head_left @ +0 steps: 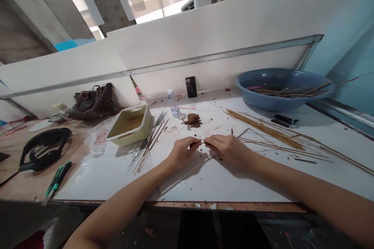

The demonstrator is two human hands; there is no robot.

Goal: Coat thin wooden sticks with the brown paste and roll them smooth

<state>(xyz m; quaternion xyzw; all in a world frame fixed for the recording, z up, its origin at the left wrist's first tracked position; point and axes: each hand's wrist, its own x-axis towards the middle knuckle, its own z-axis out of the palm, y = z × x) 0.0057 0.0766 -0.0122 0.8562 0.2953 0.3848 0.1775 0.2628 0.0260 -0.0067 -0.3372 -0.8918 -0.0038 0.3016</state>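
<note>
My left hand (pixel 184 151) and my right hand (pixel 229 148) meet over the white table, fingertips pinched almost together. Between them a tiny thin piece shows, too small to name. Just beyond lies a crumbly brown lump (pixel 193 118) with short dark bits around its base. To the right of my right hand is a bundle of thin tan sticks (pixel 265 129), with looser sticks beside it. Dark reddish sticks (pixel 152 140) and thin silvery wires (pixel 137 152) lie left of my left hand. A flat sheet with a straight edge (pixel 187 175) is under my hands.
A yellow basin (pixel 128 137) stands at left, near a clear bottle (pixel 173 103). A phone (pixel 191 87) leans on the back panel. A blue tub (pixel 280 103) with sticks is at back right. Headphones (pixel 29 144), green-handled pliers (pixel 58 179) and a brown bag (pixel 93 105) are at left.
</note>
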